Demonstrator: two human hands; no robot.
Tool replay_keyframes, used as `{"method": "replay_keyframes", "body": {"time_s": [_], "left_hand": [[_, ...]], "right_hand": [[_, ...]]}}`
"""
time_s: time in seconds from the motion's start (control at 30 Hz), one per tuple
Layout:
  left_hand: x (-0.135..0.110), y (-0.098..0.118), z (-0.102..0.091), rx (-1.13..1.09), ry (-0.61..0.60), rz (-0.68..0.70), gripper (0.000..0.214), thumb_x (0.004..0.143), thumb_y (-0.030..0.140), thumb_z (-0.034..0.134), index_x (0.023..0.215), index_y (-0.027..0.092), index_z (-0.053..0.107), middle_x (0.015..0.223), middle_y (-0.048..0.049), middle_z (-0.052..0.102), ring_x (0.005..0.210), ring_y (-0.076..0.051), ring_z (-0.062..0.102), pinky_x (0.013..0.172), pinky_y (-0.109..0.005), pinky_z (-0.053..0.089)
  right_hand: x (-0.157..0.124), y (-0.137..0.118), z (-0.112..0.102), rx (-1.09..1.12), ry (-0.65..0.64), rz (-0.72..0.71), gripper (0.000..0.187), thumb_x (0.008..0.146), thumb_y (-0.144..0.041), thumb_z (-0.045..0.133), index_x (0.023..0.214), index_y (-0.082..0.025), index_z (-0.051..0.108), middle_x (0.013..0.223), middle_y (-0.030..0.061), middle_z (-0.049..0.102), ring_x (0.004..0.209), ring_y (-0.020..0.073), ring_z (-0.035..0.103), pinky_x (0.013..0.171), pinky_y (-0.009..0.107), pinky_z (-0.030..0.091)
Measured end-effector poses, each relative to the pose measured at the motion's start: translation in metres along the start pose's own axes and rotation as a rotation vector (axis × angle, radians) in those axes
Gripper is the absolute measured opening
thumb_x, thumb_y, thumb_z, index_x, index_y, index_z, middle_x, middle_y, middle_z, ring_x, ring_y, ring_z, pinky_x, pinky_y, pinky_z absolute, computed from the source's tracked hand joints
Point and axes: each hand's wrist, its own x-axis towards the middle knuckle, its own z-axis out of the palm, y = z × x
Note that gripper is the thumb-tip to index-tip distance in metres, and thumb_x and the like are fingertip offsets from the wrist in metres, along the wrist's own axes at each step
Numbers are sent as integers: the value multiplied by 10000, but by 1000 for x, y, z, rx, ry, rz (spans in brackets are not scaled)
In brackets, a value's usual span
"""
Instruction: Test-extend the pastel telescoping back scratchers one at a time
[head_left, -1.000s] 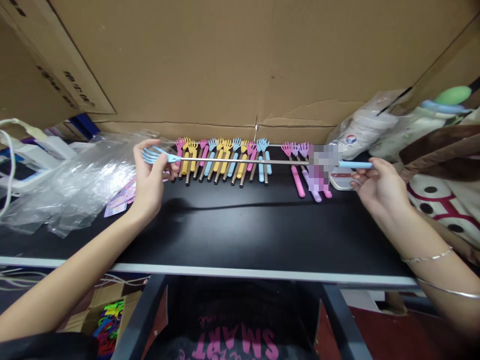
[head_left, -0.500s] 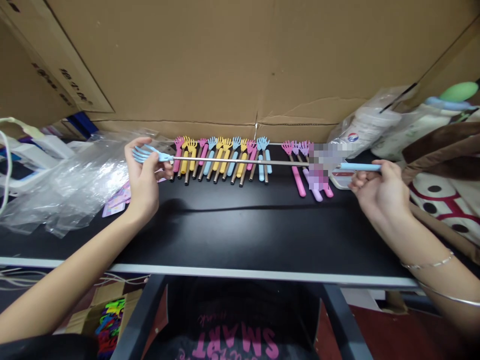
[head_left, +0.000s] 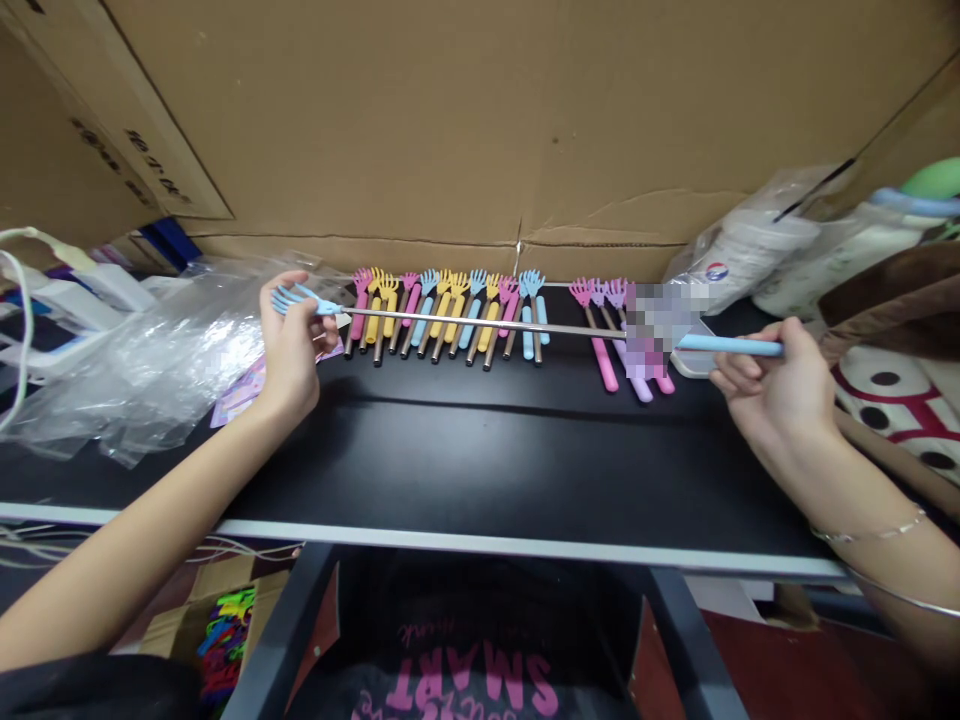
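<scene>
Since the earlier frame, the right hand (head_left: pixel 787 385) has shifted slightly outward and down, so that the blue back scratcher (head_left: pixel 559 329) slopes more steeply from left to right. Largest element: a brown cardboard panel (head_left: pixel 420 130), standing behind the work area. Before it extends the black tabletop (head_left: pixel 465 450), with a heap of clear plastic bags (head_left: pixel 165 350) at the left. A row of back scratchers (head_left: pixel 457 305), pink, yellow and blue, lies near the panel; a pink-and-purple group (head_left: pixel 604 365) lies apart at the right. Above both, the blue scratcher is held in the air, extended between the two hands; a blurred patch obscures where its rod meets the handle (head_left: pixel 731 345). The left hand (head_left: pixel 291 345) is closed around the clawed head (head_left: pixel 300 300), thumb pressed at its neck; the right pinches the handle's end between thumb and forefinger, its other fingers curled below. Judged by appearance, the tool is light, its metal rod stiff but slender, apparently telescopic and rather slippery. Handle and neck offer the surest hold; the thin prongs seem the most fragile part.
</scene>
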Motion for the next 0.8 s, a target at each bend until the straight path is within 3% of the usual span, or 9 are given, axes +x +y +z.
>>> {"method": "replay_keyframes", "body": {"time_s": [0.17, 0.43, 0.53, 0.7, 0.8], "left_hand": [[0, -3, -1, 18, -36, 4, 343, 704, 207, 527, 1031, 240, 427, 509, 115, 433, 391, -66, 422, 400, -187, 314], [-2, -6, -1, 27, -98, 57, 307, 783, 227, 566, 1049, 245, 414, 525, 108, 473, 392, -76, 436, 424, -206, 345], [-13, -9, 2, 52, -263, 69, 370, 792, 329, 631, 1070, 255, 399, 574, 82, 548, 431, -98, 493, 439, -210, 374], [-34, -12, 5, 161, -693, 87, 484, 866, 476, 587, 1216, 271, 323, 749, -5, 654, 660, -167, 647, 562, -257, 485], [-39, -11, 4, 225, -787, 153, 536, 915, 510, 507, 1320, 253, 267, 870, -61, 672, 859, -207, 674, 715, -319, 523]], "right_hand": [[1, 1, -3, 12, -20, -47, 376, 879, -386, 475, 579, -209, 333, 375, -72, 267, 327, 63, 181, 387, 231, 152], [-3, -1, 3, -34, -22, -89, 396, 940, -305, 369, 556, -209, 375, 375, -59, 286, 332, 71, 194, 395, 226, 189], [-9, 1, 8, -98, -162, -149, 286, 854, -337, 519, 606, -221, 437, 399, -62, 340, 353, 75, 243, 406, 224, 208], [-17, 1, 14, -201, -374, -118, 177, 703, -304, 645, 693, -236, 482, 454, -56, 465, 387, 97, 351, 420, 234, 269], [-20, 2, 16, -248, -462, -71, 227, 686, -363, 668, 746, -245, 484, 514, -42, 557, 417, 114, 421, 436, 243, 306]]}}
